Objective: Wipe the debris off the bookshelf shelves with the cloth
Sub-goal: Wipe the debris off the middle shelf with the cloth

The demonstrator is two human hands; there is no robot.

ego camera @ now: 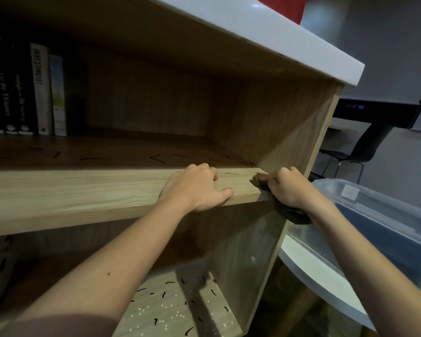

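Shelf [83, 190] front edge bears the left hand [197, 188], fingers loosely bent and holding nothing, likely as a brace, while at that edge's right end the right hand [292, 188] clutches the bunched cloth [260, 180], seemingly poised to sweep the dark debris [159, 159] strewn just behind.

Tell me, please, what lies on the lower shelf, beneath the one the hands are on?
Short dark strands and small white specks are scattered over the lower shelf. Its left part is covered by the left forearm, so nothing shows there.
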